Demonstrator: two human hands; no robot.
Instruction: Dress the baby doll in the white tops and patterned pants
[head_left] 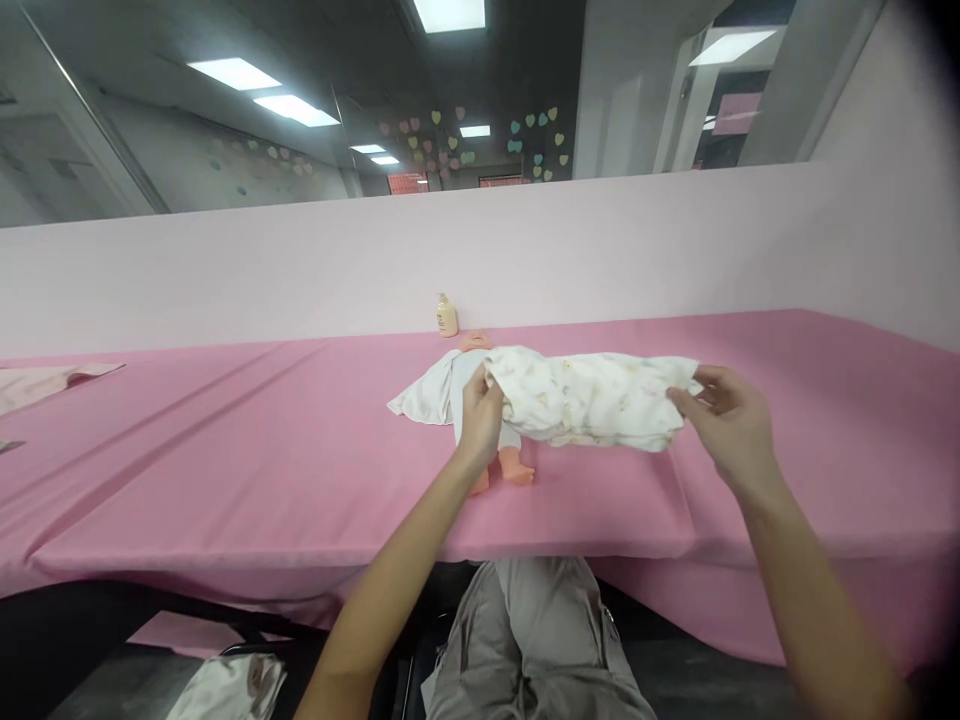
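A white baby garment or cloth [600, 397] with small faint prints is stretched sideways above the table. My left hand [481, 415] pinches its left end, and the fingers of my right hand [724, 415] are closed on its right end. Which kind of garment it is, I cannot tell. Behind my left hand lies a baby doll [516, 466] in white clothing, its feet toward me. The cloth and my hand hide much of its body. A white sleeve or cloth flap [429, 393] spreads out to the doll's left side in view.
A pink cloth covers the long table [225, 460]. A cream pump bottle [446, 315] stands by the wall behind the doll. Light pink fabric [45, 385] lies at the far left. Below the table edge, a crumpled pale cloth [229, 688] rests near a black chair.
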